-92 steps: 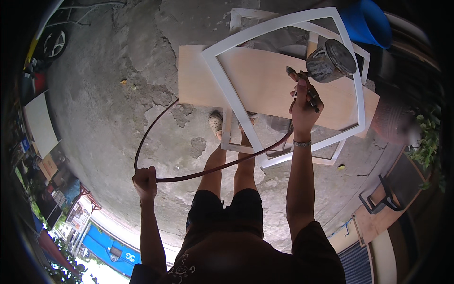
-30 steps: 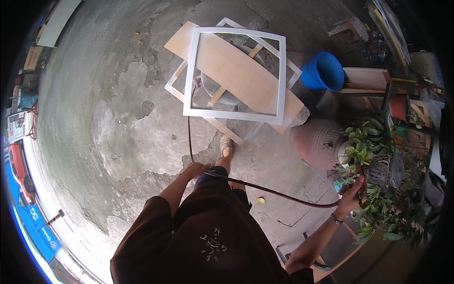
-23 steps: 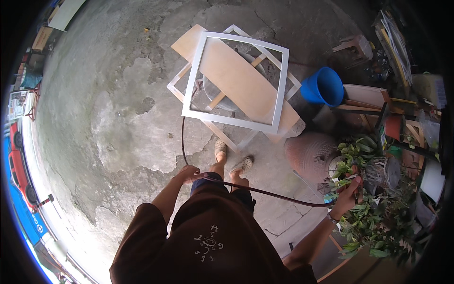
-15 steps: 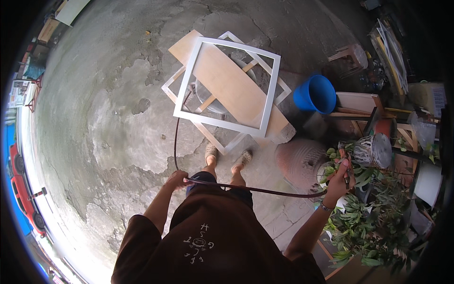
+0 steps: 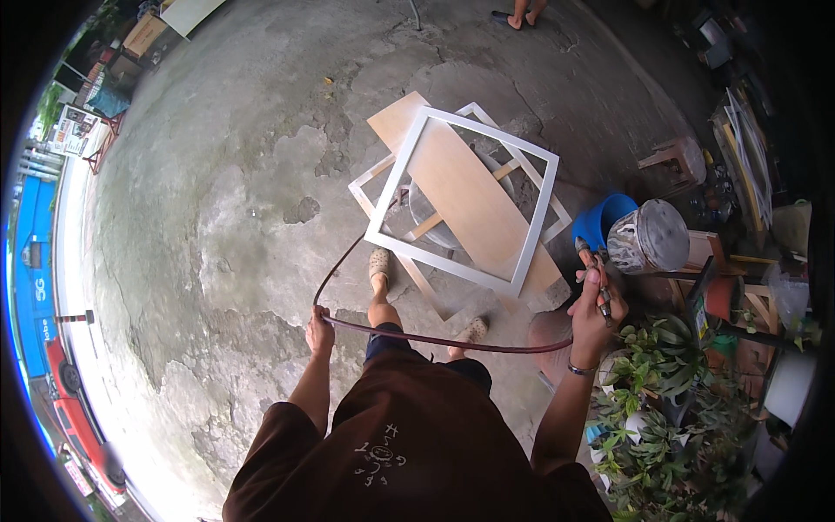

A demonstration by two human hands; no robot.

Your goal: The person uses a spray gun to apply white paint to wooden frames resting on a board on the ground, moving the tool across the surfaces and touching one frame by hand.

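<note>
My left hand (image 5: 320, 332) is closed around a dark red hose (image 5: 452, 346), which sags across in front of my body toward my right wrist. In my right hand (image 5: 598, 311) is a spray gun (image 5: 595, 261), its paint-smeared whitish cup (image 5: 648, 237) sticking out beyond my fingers. Ahead of my feet, a white rectangular frame (image 5: 396, 174) lies over a pale wooden board (image 5: 461, 191). A second, partly white frame (image 5: 370, 171) shows beneath them, above a round grey support that is mostly covered. Neither hand touches the frames.
A blue bucket (image 5: 602, 217) stands behind the spray cup, partly hidden. Leafy potted plants (image 5: 670, 418) crowd my right side. A stool (image 5: 677, 165) and stacked panels (image 5: 744, 165) are farther right. Another person's feet (image 5: 513, 19) show at the far edge.
My right hand has raised the spray gun forward and left, bringing its cup in front of the bucket. My left hand still grips the hose. The view has shifted and my feet stand farther apart.
</note>
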